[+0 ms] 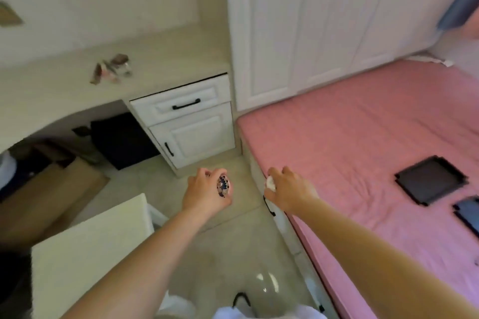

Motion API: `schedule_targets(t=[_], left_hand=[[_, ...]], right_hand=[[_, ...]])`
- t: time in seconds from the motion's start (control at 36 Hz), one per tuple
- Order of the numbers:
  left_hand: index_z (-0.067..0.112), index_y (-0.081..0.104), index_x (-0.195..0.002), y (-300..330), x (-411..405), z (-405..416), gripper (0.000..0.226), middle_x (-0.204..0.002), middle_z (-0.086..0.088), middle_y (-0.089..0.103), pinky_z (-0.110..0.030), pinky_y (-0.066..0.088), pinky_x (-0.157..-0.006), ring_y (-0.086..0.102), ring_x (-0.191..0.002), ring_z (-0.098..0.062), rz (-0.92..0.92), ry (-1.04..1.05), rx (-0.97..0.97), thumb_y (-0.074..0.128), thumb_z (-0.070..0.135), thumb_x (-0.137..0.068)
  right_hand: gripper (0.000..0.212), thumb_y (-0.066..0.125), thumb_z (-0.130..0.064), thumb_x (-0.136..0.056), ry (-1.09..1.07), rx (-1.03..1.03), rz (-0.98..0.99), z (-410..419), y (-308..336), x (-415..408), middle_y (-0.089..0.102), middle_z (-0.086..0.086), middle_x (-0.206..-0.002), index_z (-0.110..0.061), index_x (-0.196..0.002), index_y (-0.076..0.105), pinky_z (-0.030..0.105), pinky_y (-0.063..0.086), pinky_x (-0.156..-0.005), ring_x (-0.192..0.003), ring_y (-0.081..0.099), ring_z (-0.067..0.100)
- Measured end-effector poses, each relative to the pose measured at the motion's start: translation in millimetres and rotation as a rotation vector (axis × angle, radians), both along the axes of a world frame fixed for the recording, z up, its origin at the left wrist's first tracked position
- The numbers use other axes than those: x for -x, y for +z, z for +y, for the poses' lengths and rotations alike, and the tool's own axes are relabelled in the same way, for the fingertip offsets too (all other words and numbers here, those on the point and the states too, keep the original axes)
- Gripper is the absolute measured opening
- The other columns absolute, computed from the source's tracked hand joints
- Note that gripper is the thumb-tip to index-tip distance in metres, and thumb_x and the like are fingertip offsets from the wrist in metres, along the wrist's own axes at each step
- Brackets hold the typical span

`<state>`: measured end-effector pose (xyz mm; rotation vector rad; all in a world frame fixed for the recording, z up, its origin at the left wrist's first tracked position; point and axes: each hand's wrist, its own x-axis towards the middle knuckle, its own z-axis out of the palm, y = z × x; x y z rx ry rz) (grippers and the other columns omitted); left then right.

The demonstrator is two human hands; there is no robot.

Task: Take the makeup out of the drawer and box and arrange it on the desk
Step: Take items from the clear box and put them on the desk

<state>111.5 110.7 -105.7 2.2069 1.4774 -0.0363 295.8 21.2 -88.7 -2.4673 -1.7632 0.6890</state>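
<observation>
Head view, blurred by motion. Both arms reach forward over the floor between the surface [160,59] and the bed [363,137].

Left hand [204,189]: fingers curled round a small rounded makeup item [224,185], dark speckled pattern; exact kind cannot be told.

Right hand [287,186]: fingers curled, pinching a small white item [270,184] at the bed's near edge; too blurred to identify.

On the surface, a small cluster of makeup pieces [111,68], pink and brown, lying close together, well apart from both hands.

Below the surface's right end, a white drawer [178,100] with a black handle, slightly out; a cabinet door [194,137] beneath it.

On the pink bed, right side: a black tray [431,180], with a second dark piece [467,211] just beside it.
</observation>
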Motion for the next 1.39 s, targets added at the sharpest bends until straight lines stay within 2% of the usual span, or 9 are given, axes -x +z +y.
schedule_targets(t=[0.17,0.31,0.53,0.67,0.78,0.97,1.08,1.22,1.39], left_hand=[[0.039,0.042,-0.129,7,60,62,0.068,-0.124,0.0,0.037,-0.036,0.05,-0.088,0.045,-0.115,-0.026,-0.057,0.158,-0.041,0.072,0.041,-0.068],[0.039,0.041,-0.13,7,88,110,0.068,-0.123,0.0,0.037,-0.032,0.047,-0.089,0.044,-0.114,-0.024,-0.067,0.264,-0.052,0.072,0.042,-0.07],[0.039,0.04,-0.133,3,106,210,0.068,-0.124,-0.001,0.038,-0.034,0.048,-0.092,0.045,-0.114,-0.024,-0.069,0.412,-0.08,0.07,0.043,-0.071],[0.037,0.039,-0.133,6,102,284,0.066,-0.125,-0.002,0.036,-0.031,0.045,-0.094,0.045,-0.114,-0.022,-0.067,0.495,-0.079,0.067,0.042,-0.073],[0.036,0.039,-0.134,12,105,333,0.065,-0.127,-0.003,0.036,-0.035,0.045,-0.098,0.047,-0.112,-0.024,-0.056,0.543,-0.083,0.064,0.043,-0.075],[0.035,0.039,-0.135,10,134,385,0.066,-0.128,-0.001,0.038,-0.031,0.041,-0.1,0.047,-0.115,-0.022,-0.073,0.665,-0.055,0.066,0.042,-0.076],[0.036,0.038,-0.135,-1,161,416,0.067,-0.131,-0.003,0.035,-0.036,0.044,-0.1,0.047,-0.117,-0.026,-0.087,0.739,0.014,0.067,0.042,-0.075],[0.03,0.029,-0.142,-11,194,469,0.074,-0.136,-0.004,0.033,-0.038,0.041,-0.096,0.039,-0.122,-0.03,-0.079,0.766,0.034,0.066,0.039,-0.079],[0.022,0.029,-0.141,-16,243,535,0.075,-0.137,-0.004,0.035,-0.038,0.037,-0.101,0.038,-0.122,-0.032,-0.053,0.693,0.027,0.066,0.036,-0.078]], right_hand=[[0.043,0.049,-0.04,-0.087,0.056,-0.075,0.097,98,5,66,0.052,0.013,-0.117,-0.014,-0.121,0.043,0.038,0.046,-0.08,-0.104,0.056,0.036],[0.053,0.051,-0.044,-0.084,0.174,-0.11,0.121,169,3,102,0.051,0.008,-0.123,-0.018,-0.128,0.038,0.039,0.047,-0.083,-0.108,0.055,0.033],[0.053,0.05,-0.042,-0.088,0.32,-0.15,0.12,300,9,120,0.049,0.006,-0.125,-0.017,-0.132,0.035,0.033,0.043,-0.08,-0.108,0.054,0.03],[0.053,0.05,-0.042,-0.088,0.35,-0.124,0.187,384,13,126,0.047,0.004,-0.128,-0.019,-0.133,0.035,0.034,0.044,-0.084,-0.111,0.054,0.028],[0.05,0.048,-0.044,-0.089,0.413,-0.108,0.202,441,11,135,0.048,0.004,-0.125,-0.019,-0.131,0.036,0.035,0.046,-0.086,-0.109,0.054,0.027],[0.047,0.05,-0.041,-0.089,0.47,-0.097,0.284,515,5,160,0.05,0.006,-0.12,-0.018,-0.128,0.04,0.034,0.045,-0.083,-0.104,0.055,0.027],[0.045,0.05,-0.039,-0.09,0.558,-0.094,0.299,556,-5,181,0.05,0.007,-0.119,-0.017,-0.127,0.04,0.034,0.044,-0.084,-0.103,0.054,0.027],[0.049,0.055,-0.036,-0.087,0.583,-0.072,0.32,608,-22,219,0.048,0.005,-0.123,-0.019,-0.13,0.04,0.032,0.04,-0.086,-0.109,0.051,0.026],[0.051,0.061,-0.032,-0.084,0.574,-0.03,0.333,664,-39,273,0.049,0.004,-0.124,-0.021,-0.13,0.042,0.032,0.041,-0.088,-0.109,0.051,0.025]])
